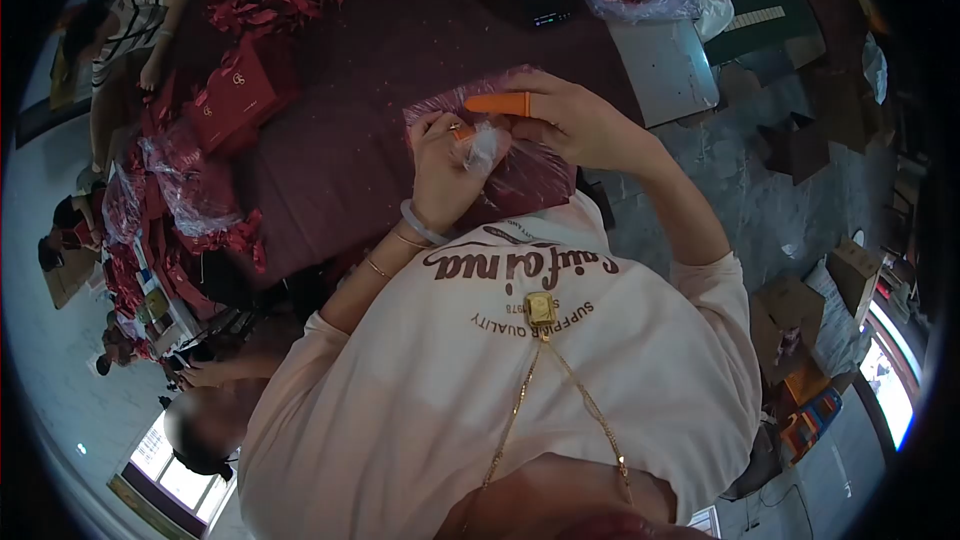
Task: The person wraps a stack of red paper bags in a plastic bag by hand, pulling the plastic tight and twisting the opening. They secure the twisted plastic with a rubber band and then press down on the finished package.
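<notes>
Bunching clear film (pixel 484 148) over red package (pixel 530 192): left hand (pixel 442 178) pinching film, right hand (pixel 590 128) curling narrow, hold unclear; uneven pulling risking a tear.

We list: worktop cloth (pixel 330 130), dark maroon. Wrapped packet (pixel 535 180), deep red under clear, white-glinting film (pixel 484 148). Our finger cover (pixel 497 105), orange. Our shirt (pixel 400 370), cream, brown lettering. Our pendant (pixel 541 309), gold. Gift bag (pixel 230 98), red, pale lettering. Person's top (pixel 145 12), whitish, dark crossing stripes. Mat (pixel 765 22), dark green.
</notes>
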### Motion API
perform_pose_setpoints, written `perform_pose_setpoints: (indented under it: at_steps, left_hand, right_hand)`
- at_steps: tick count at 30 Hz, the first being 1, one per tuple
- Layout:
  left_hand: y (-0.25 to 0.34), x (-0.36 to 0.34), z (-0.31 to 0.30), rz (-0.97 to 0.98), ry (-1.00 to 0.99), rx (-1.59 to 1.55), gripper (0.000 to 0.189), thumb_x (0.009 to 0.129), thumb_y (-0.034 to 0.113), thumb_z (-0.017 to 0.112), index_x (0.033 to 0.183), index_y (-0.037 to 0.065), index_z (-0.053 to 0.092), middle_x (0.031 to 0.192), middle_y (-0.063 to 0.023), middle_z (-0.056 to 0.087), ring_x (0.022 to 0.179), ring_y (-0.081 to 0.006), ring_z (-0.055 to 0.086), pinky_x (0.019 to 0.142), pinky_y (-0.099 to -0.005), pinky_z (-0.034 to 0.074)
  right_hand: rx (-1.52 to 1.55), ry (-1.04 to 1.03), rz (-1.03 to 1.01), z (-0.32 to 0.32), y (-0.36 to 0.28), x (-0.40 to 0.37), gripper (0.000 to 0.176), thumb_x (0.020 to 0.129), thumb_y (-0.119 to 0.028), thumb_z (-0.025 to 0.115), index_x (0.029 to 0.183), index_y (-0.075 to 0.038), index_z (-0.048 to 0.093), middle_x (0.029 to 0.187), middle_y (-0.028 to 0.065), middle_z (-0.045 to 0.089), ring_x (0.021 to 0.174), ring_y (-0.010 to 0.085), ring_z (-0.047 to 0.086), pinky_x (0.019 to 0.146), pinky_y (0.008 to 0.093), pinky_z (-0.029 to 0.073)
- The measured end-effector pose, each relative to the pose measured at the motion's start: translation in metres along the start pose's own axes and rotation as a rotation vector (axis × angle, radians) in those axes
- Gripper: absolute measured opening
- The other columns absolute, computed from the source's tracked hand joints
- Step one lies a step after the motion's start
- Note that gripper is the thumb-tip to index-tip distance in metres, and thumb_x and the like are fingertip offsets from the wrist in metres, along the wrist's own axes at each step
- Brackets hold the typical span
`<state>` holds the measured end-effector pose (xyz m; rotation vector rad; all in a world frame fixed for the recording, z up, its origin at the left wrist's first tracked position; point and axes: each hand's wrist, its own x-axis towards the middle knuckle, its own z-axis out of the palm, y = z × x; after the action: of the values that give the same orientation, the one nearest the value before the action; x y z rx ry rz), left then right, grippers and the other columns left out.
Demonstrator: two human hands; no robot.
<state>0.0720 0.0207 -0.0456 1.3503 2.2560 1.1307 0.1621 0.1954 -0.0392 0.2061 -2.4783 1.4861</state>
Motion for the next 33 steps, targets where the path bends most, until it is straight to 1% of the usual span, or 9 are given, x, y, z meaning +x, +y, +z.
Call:
perform_pose_setpoints:
  at_steps: [7, 12, 19, 25, 27, 28, 29, 31, 33]
  left_hand:
    - [0.004, 0.000, -0.005, 0.060, -0.010, 0.037, 0.012, 0.077, 0.021, 0.066, 0.072, 0.010, 0.067, 0.063, -0.0017, 0.058, 0.070, -0.0187, 0.053, 0.085, -0.0363, 0.033]
    - [0.006, -0.002, 0.002, 0.079, 0.052, 0.152, 0.018, 0.078, 0.016, 0.062, 0.064, 0.005, 0.062, 0.057, -0.0065, 0.056, 0.064, -0.0224, 0.054, 0.081, -0.0379, 0.037]
    - [0.010, 0.001, 0.009, 0.025, 0.164, 0.220, 0.025, 0.080, 0.013, 0.056, 0.058, 0.002, 0.057, 0.057, -0.0118, 0.054, 0.066, -0.0265, 0.055, 0.080, -0.0390, 0.038]
    - [0.007, 0.010, -0.014, -0.055, -0.084, 0.125, 0.032, 0.084, 0.017, 0.049, 0.056, 0.004, 0.054, 0.056, -0.0071, 0.054, 0.064, -0.0240, 0.055, 0.081, -0.0364, 0.037]
    - [0.006, 0.019, -0.022, -0.182, -0.270, -0.093, 0.032, 0.087, 0.019, 0.046, 0.060, 0.004, 0.056, 0.058, -0.0048, 0.056, 0.062, -0.0246, 0.055, 0.084, -0.0347, 0.034]
    - [-0.003, 0.023, -0.024, -0.353, -0.379, -0.250, 0.028, 0.087, 0.019, 0.049, 0.070, 0.002, 0.062, 0.063, -0.0040, 0.061, 0.060, -0.0176, 0.056, 0.076, -0.0307, 0.039]
    - [-0.006, 0.024, -0.024, -0.358, -0.369, -0.250, 0.028, 0.087, 0.019, 0.049, 0.070, 0.002, 0.062, 0.063, -0.0040, 0.061, 0.060, -0.0176, 0.056, 0.076, -0.0307, 0.039]
    - [-0.003, 0.028, -0.030, -0.710, -0.459, -0.636, 0.022, 0.086, 0.017, 0.053, 0.085, -0.001, 0.066, 0.071, -0.0034, 0.064, 0.065, -0.0084, 0.056, 0.066, -0.0248, 0.044]
    - [-0.003, 0.029, -0.032, -0.700, -0.452, -0.716, 0.020, 0.085, 0.015, 0.056, 0.089, -0.002, 0.066, 0.075, -0.0038, 0.065, 0.068, -0.0066, 0.056, 0.063, -0.0224, 0.044]
  right_hand:
    - [0.076, -0.105, 0.170, 0.001, 0.000, -0.005, 0.030, 0.073, -0.001, 0.064, 0.103, -0.006, 0.064, 0.101, 0.0085, 0.058, 0.088, 0.0255, 0.058, 0.074, 0.0325, 0.048]
    - [-0.353, 0.191, -0.018, 0.027, 0.001, -0.013, 0.014, 0.074, -0.011, 0.064, 0.085, -0.003, 0.061, 0.087, 0.0086, 0.055, 0.082, 0.0251, 0.054, 0.075, 0.0357, 0.045]
    - [-0.675, 0.199, 0.068, 0.035, -0.012, -0.019, 0.018, 0.072, -0.015, 0.065, 0.086, -0.006, 0.059, 0.093, 0.0066, 0.055, 0.086, 0.0219, 0.054, 0.079, 0.0368, 0.036]
    - [-0.654, 0.193, 0.099, 0.022, -0.024, -0.018, 0.014, 0.075, -0.015, 0.063, 0.082, -0.005, 0.057, 0.089, 0.0072, 0.057, 0.078, 0.0228, 0.055, 0.075, 0.0359, 0.036]
    - [-0.519, 0.228, 0.215, 0.022, -0.027, -0.018, 0.012, 0.079, -0.014, 0.061, 0.083, -0.004, 0.058, 0.083, 0.0091, 0.058, 0.072, 0.0258, 0.056, 0.069, 0.0364, 0.038]
    - [-0.431, 0.232, 0.267, 0.024, -0.031, -0.017, 0.019, 0.081, -0.020, 0.061, 0.077, -0.002, 0.058, 0.072, 0.0122, 0.057, 0.062, 0.0287, 0.055, 0.063, 0.0367, 0.040]
    - [-0.429, 0.225, 0.259, 0.026, -0.038, -0.015, 0.019, 0.081, -0.020, 0.061, 0.077, -0.002, 0.058, 0.072, 0.0122, 0.057, 0.062, 0.0287, 0.055, 0.063, 0.0367, 0.040]
    - [-0.141, 0.169, 0.555, 0.027, -0.060, -0.010, 0.019, 0.080, -0.021, 0.062, 0.077, -0.003, 0.058, 0.072, 0.0116, 0.057, 0.063, 0.0284, 0.057, 0.062, 0.0372, 0.041]
    - [-0.243, 0.219, 0.415, 0.043, -0.055, -0.019, 0.017, 0.078, -0.021, 0.064, 0.077, -0.004, 0.058, 0.072, 0.0101, 0.057, 0.062, 0.0272, 0.057, 0.062, 0.0363, 0.041]
